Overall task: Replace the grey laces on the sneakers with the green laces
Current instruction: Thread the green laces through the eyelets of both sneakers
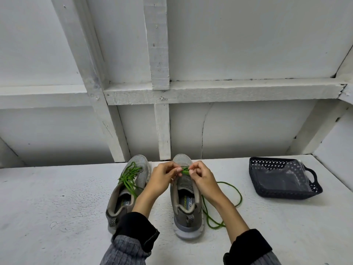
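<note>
Pinching at the toe end of the right-side shoe, both hands meet over the lace. Nearest the camera: two forearms in grey ribbed sleeves with black cuffs, reaching forward over the white rough-painted bench top (57,207). Left hand (162,178) has fingers curled, thumb and fingertips pinching the bright green cord shoelace (185,170) at the lowest eyelets. Right hand (202,177) also curled, pinching the same green lace from the other side; hands nearly touching, lace bunched between them. Right-side grey mesh sneaker with white sole (188,207) sits heel toward camera, toe away, tongue area open, only the toe-end section threaded. The loose length of that green lace runs off the shoe's right side, looping on the bench and back toward the heel. Left-side grey mesh sneaker (126,188) is just beside it, angled a little, heel partly hidden by left sleeve, with a second green shoelace (128,175) threaded through it, ends loose on top. Farther right, well apart from shoes: dark navy perforated plastic basket with handle (282,191), something clear and plastic inside, contents unclear. Behind: white painted wooden wall framing (160,92).
</note>
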Demonstrator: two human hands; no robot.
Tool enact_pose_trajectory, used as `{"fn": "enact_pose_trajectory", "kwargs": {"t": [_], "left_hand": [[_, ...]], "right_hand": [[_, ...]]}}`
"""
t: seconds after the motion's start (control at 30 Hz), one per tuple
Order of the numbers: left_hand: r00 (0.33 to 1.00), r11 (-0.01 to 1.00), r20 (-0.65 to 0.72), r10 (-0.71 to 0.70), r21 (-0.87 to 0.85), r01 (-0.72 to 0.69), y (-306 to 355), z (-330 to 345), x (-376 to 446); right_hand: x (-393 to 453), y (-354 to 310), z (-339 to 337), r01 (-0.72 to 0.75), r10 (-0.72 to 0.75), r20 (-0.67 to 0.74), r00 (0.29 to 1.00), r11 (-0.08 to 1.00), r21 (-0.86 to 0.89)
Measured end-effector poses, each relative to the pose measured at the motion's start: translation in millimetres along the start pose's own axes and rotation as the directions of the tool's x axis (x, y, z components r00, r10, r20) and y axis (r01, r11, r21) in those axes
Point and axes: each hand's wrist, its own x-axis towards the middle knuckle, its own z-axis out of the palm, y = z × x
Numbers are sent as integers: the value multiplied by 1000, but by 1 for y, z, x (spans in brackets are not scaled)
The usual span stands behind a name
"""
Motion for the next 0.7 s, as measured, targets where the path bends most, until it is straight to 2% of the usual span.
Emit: {"fn": "enact_pose_trajectory", "kwargs": {"t": [0.1, 0.33, 0.5, 0.6, 0.7], "left_hand": [[999, 1000, 31, -12, -5, 13, 0, -2, -2], [980, 998, -199, -7, 61, 20, -7, 0, 0], [976, 987, -204, -74, 122, 101, -15, 1, 1], [978, 975, -162, -131, 155, 157, -14, 8, 0], [974, 940, -184, -131, 289, 181, -13, 11, 0]], "right_hand": [[0, 2, -3, 4, -7, -41, 999, 996, -85], [-2, 6, -8, 33, -60, -101, 993, 969, -245], [2, 1, -9, 44, -98, -119, 988, 918, -394], [3, 3, -5, 8, -67, -142, 988, 924, -382], [0, 4, -4, -99, 50, -175, 983, 953, -288]]}}
